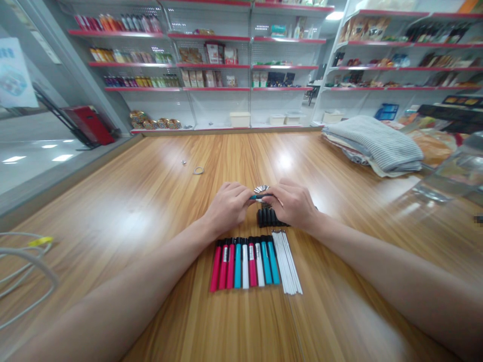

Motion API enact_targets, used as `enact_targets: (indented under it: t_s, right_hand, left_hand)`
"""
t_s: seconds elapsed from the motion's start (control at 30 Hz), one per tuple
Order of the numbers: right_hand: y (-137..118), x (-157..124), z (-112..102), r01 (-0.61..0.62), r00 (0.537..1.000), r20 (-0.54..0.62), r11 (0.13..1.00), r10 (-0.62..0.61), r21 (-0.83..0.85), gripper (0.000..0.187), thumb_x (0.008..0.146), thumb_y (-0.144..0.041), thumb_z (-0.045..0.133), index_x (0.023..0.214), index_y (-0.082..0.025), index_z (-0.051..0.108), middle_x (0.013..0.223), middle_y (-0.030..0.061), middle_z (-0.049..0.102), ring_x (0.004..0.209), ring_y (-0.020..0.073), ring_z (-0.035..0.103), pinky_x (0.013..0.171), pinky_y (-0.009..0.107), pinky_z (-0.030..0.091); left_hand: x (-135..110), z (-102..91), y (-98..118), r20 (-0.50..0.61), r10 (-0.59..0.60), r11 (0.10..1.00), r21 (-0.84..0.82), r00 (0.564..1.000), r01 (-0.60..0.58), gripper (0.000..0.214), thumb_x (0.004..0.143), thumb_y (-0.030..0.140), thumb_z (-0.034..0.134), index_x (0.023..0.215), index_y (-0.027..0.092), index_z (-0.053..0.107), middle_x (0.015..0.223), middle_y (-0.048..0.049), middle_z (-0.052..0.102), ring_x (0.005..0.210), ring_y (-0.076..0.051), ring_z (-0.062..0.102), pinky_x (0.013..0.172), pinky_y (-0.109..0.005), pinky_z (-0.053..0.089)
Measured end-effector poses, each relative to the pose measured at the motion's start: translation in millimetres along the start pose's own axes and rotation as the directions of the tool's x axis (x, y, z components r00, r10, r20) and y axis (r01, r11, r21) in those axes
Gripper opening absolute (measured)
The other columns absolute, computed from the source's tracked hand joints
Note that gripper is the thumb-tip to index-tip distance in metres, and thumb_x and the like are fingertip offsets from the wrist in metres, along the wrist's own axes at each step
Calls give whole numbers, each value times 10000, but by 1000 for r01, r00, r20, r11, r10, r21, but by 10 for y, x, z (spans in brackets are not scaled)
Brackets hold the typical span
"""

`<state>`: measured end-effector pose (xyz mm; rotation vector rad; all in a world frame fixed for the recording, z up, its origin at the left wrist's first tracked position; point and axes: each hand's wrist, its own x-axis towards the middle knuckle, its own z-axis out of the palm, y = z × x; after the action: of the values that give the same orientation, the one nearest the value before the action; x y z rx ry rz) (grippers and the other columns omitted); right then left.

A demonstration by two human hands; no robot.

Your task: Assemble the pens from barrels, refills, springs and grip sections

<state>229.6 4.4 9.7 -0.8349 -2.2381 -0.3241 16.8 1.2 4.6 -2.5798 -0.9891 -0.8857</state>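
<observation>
Shop shelves [211, 65] with red edges fill the background, and a broad wooden desk [151, 201] runs toward them. Over its middle the left hand [228, 205] and the right hand [292, 203] meet, the fingers [241, 195] of both closed on the two ends of a teal pen [259, 197], which is held level just above the desk. Only a short piece of the barrel shows between the hands.

Just behind the pen sits a small pleated metal cup [261, 189]. Under the right hand is a cluster of black caps [267, 217]. Nearer the person lies a neat row of pens [245, 261] in red, teal and white, with a bundle of white refills [287, 261] touching its right side.

The pen looks light, stiff and smooth-skinned, so it is likely to slip or roll under a loose pinch. A fingertip hold at each end of the barrel probably gives the surest control, and it seems to need little force.

Well apart are a thin ring [198, 170], a folded striped cloth [377, 143] at the right and a grey cable [26, 261] at the left.
</observation>
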Motion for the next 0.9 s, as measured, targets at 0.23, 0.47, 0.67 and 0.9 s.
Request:
enact_targets:
  t_s: [0.23,0.47,0.67,0.9]
  right_hand:
    - [-7,-1,14,-14,999,52,1000,13,20,203,909,-339,505,926,-181,630,837,60,671,773,187,544,658,302,382]
    - [-6,-10,22,-24,993,112,999,28,-37,242,917,-332,480,823,-180,642,688,46,651,676,176,524,581,299,348]
    - [-25,-8,16,-5,996,85,1000,5,-5,201,914,-324,498,978,-189,633,808,56,681,787,192,558,636,295,390]
    - [-22,4,19,-13,992,126,999,17,-30,229,925,-326,475,896,-180,649,738,59,660,732,180,545,597,289,362]
  left_hand:
    - [-18,26,-23,-22,17,1000,-15,1000,-18,231,942,274,436,880,153,623,713,-38,581,679,-135,515,648,-259,410]
    - [-36,29,-13,-17,58,998,23,998,-58,224,945,253,425,950,164,631,752,-42,600,696,-130,522,668,-255,424]
    - [-41,28,-10,8,41,999,32,999,-41,230,943,254,430,994,164,635,743,-41,605,697,-131,539,650,-249,429]
    - [-49,33,-8,9,59,997,55,998,-59,227,941,250,423,965,169,634,751,-42,615,689,-128,544,630,-241,432]
